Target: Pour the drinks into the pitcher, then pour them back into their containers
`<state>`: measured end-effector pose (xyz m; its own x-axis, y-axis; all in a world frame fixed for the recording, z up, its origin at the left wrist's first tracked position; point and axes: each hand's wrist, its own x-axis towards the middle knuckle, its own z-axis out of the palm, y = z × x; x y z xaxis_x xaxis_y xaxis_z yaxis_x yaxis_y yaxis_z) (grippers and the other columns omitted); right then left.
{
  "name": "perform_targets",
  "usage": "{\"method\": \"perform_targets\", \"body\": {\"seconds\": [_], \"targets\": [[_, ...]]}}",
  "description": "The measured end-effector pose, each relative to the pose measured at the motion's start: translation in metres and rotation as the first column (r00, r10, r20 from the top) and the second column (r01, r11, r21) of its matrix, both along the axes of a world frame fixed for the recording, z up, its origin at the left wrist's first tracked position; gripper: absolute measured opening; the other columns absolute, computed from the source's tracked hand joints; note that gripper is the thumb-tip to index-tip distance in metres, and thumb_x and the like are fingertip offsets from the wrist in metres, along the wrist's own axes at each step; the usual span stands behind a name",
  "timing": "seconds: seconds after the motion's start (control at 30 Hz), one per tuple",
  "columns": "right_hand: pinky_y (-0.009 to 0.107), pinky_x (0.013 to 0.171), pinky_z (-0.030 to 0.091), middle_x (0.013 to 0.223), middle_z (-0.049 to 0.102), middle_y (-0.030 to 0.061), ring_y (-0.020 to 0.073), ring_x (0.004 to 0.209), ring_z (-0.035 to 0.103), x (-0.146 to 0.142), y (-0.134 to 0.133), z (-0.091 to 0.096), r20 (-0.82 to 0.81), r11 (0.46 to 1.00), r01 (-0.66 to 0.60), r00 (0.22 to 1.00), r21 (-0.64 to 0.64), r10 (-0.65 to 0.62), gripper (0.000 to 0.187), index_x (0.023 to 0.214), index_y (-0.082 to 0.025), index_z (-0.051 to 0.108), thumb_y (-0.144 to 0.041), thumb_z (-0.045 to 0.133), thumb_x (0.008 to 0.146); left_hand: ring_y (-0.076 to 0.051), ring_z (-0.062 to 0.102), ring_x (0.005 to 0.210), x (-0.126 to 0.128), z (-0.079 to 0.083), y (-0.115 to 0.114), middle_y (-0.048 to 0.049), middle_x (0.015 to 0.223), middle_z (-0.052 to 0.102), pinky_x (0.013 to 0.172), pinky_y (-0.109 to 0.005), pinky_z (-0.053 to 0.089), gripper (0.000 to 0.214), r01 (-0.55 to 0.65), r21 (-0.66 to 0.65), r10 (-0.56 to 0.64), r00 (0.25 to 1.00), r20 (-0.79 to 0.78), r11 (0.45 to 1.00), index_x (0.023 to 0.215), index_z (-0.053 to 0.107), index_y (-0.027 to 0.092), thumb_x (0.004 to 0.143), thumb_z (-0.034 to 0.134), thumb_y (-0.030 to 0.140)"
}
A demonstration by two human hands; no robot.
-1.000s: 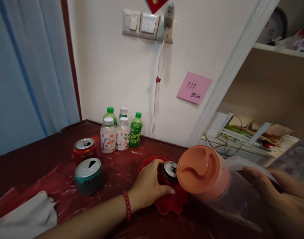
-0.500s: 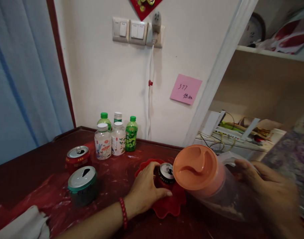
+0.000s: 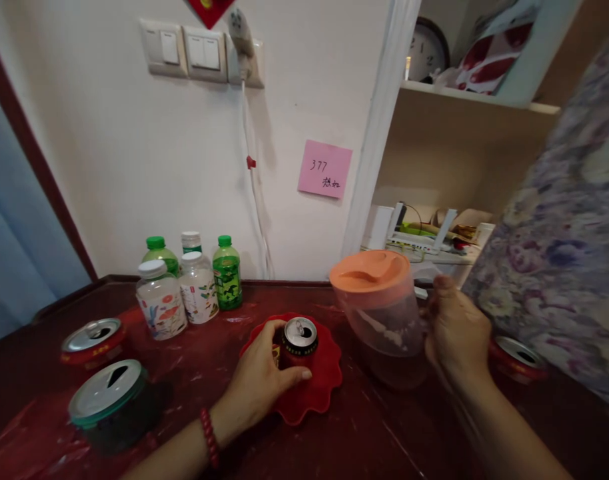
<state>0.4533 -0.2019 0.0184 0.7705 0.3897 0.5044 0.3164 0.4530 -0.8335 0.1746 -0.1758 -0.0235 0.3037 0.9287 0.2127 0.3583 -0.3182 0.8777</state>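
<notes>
My left hand (image 3: 262, 365), with a red bead bracelet (image 3: 209, 437) at the wrist, curls round the side of a dark drink can (image 3: 300, 335) with an opened top. Beneath the can lies a red scalloped plate (image 3: 329, 373). To the right, my right hand (image 3: 457, 330) is wrapped round the handle of a clear plastic pitcher (image 3: 379, 320). Its orange lid (image 3: 370, 270) is on, and the pitcher leans slightly; I cannot tell whether its base touches the table.
Two opened cans, one red (image 3: 95, 343) and one green (image 3: 112, 403), stand at the left. Several bottles, including a green one (image 3: 227, 273), are grouped by the wall. Another red can (image 3: 519, 360) sits beyond my right hand. A floral cloth (image 3: 549, 233) hangs at the right.
The pitcher has gone from tilted over the can to nearly upright, away to the right of it. My left hand stays round the can. The view has turned right.
</notes>
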Motion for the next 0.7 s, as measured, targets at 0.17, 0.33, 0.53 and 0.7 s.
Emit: {"method": "perform_targets", "body": {"seconds": [0.17, 0.33, 0.53, 0.7], "targets": [[0.022, 0.045, 0.029, 0.053, 0.035, -0.0082, 0.0094, 0.048, 0.031, -0.008, 0.008, -0.009, -0.158, 0.995, -0.039, 0.986, 0.091, 0.053, 0.062, 0.058, -0.021, 0.041, -0.073, 0.072, 0.074, -0.028, 0.062, 0.113, 0.001, 0.003, 0.000, -0.0082, 0.122, 0.066, 0.100, -0.043, 0.046, 0.057, 0.015, 0.011, -0.015, 1.000, -0.014, 1.000, 0.115, 0.053, 0.021, 0.064, 0.077, 0.024], [0.021, 0.044, 0.029, 0.055, 0.040, -0.0074, 0.0087, 0.048, 0.034, -0.013, 0.019, -0.025, -0.246, 0.988, -0.098, 0.961, 0.122, 0.126, 0.065, 0.062, -0.020, 0.046, -0.079, 0.071, 0.070, -0.030, 0.061, 0.116, 0.001, 0.002, 0.002, -0.0106, 0.124, 0.065, 0.102, -0.045, 0.044, 0.060, 0.005, 0.013, -0.004, 0.999, -0.051, 1.000, 0.117, 0.052, 0.019, 0.065, 0.079, 0.028], [0.022, 0.045, 0.033, 0.058, 0.041, -0.0074, 0.0089, 0.048, 0.038, -0.020, 0.028, -0.038, -0.299, 0.979, -0.143, 0.937, 0.145, 0.181, 0.067, 0.065, -0.020, 0.046, -0.083, 0.068, 0.067, -0.030, 0.062, 0.115, 0.001, 0.000, 0.003, -0.0114, 0.124, 0.066, 0.101, -0.045, 0.046, 0.061, 0.017, -0.002, -0.017, 0.999, -0.028, 1.000, 0.118, 0.052, 0.020, 0.065, 0.078, 0.031], [0.021, 0.049, 0.035, 0.059, 0.039, -0.0082, 0.0082, 0.049, 0.037, -0.015, 0.032, -0.049, -0.323, 0.974, -0.150, 0.926, 0.170, 0.198, 0.066, 0.064, -0.021, 0.042, -0.080, 0.069, 0.069, -0.028, 0.063, 0.114, 0.002, 0.004, 0.000, -0.0100, 0.123, 0.066, 0.101, -0.044, 0.046, 0.059, 0.034, -0.017, -0.034, 0.999, -0.001, 0.999, 0.116, 0.052, 0.020, 0.063, 0.078, 0.026]]}}
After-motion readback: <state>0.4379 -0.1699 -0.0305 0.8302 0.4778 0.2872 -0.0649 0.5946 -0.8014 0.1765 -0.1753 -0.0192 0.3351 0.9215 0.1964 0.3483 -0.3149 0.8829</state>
